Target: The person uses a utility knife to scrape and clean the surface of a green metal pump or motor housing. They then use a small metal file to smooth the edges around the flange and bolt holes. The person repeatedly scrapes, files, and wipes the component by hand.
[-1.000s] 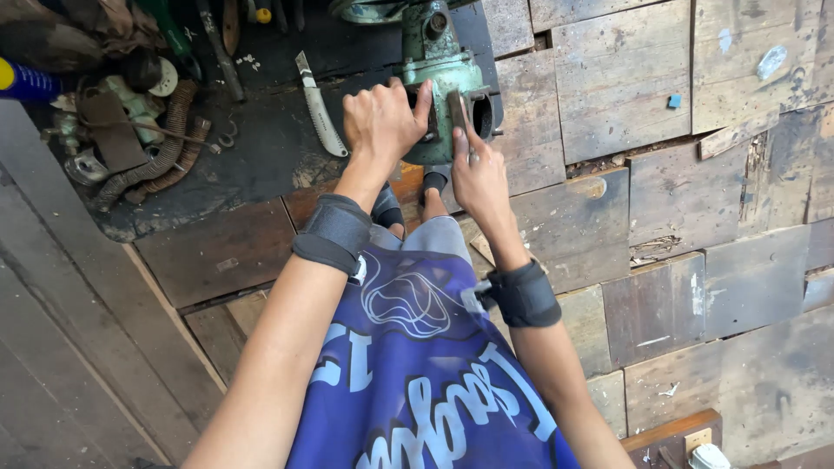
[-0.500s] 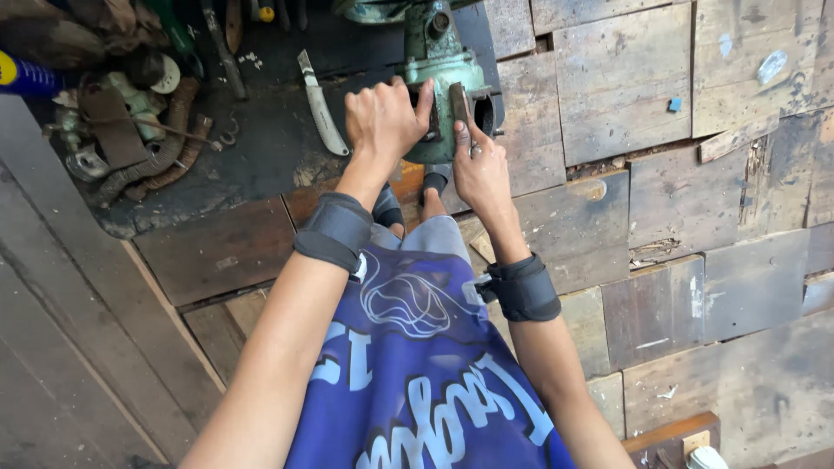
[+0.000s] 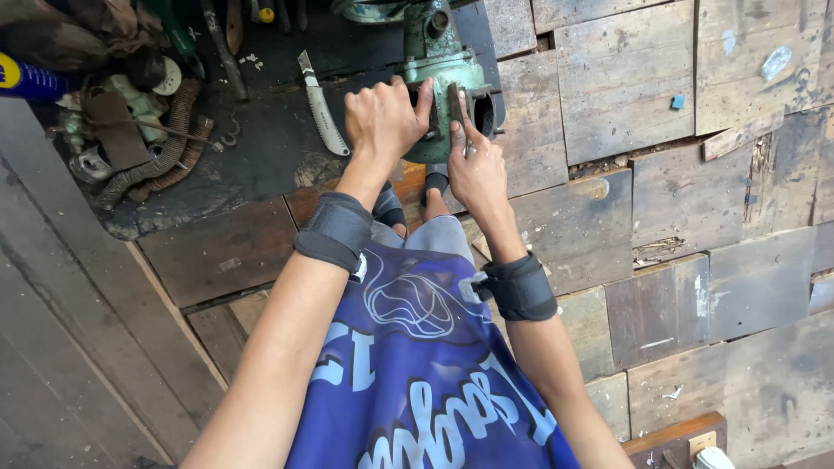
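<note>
A worn green metal machine part sits on the dark, oily patch of a wooden plank floor, just ahead of my knees. My left hand is closed over the part's near left side, thumb raised against it. My right hand holds a thin metal tool against the part's front face, with the fingers pressed to it. What the tool is I cannot make out. Both wrists wear black straps. My blue printed shirt fills the lower middle of the view.
A folding saw with a pale handle lies left of the part. Coiled ribbed hoses, cloth and small parts are heaped at the upper left, beside a blue and yellow can. Patched wooden boards cover the right.
Both hands keep their places on the green part; the right hand's fingers have shifted only slightly. The view has barely moved.
</note>
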